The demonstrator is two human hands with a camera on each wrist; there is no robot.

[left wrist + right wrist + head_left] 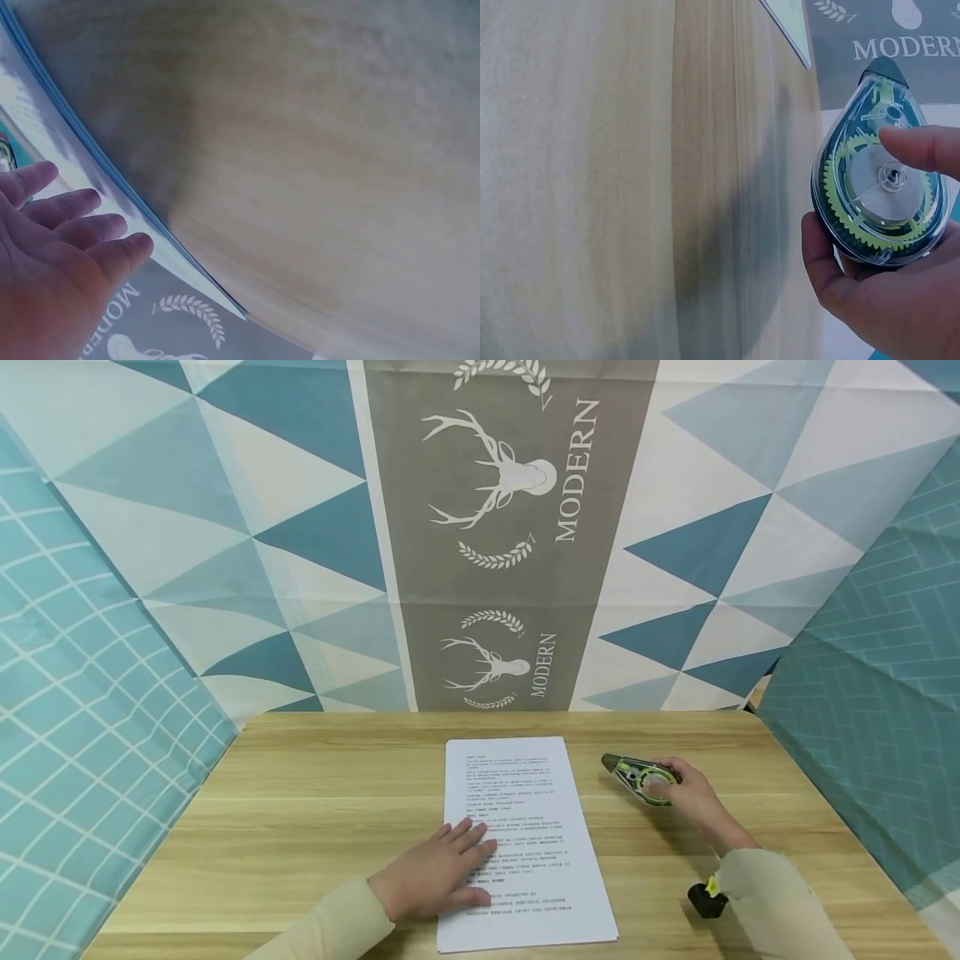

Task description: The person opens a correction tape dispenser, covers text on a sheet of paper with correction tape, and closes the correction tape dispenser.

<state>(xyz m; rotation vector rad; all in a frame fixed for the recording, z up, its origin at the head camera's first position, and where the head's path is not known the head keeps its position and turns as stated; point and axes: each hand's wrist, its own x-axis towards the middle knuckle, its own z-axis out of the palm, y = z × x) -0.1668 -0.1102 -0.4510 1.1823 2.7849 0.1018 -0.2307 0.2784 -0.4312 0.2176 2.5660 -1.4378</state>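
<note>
The right hand is holding a tape dispenser, which is lying at two o'clock from the paper stack in the head view, near the stack's long edge, with its nose pointing toward ten o'clock. The grip is closing snugly around the dispenser's body: in the right wrist view the thumb is coming in from three o'clock and resting over the face, while the fingers are curling underneath and showing at seven o'clock.

The dispenser's clear case is serving as a small container. It is enclosing a green toothed wheel, and a pale grey disc is sitting in the middle of that wheel. A dark cap is covering the narrow end, at twelve o'clock in the same view.

The left hand is spreading wide and holding nothing, over the stack's edge at about eight o'clock, its fingers reaching toward two o'clock. Whether its palm is pressing the top sheet or hovering above, I cannot tell.

The stack is lying on the wooden table, its top sheet showing rows of dark print. A small black object with a yellow patch is showing just beside the right sleeve, at about four o'clock from the stack. Beyond the table, at twelve o'clock, a printed backdrop is displaying deer heads and the word MODERN.
</note>
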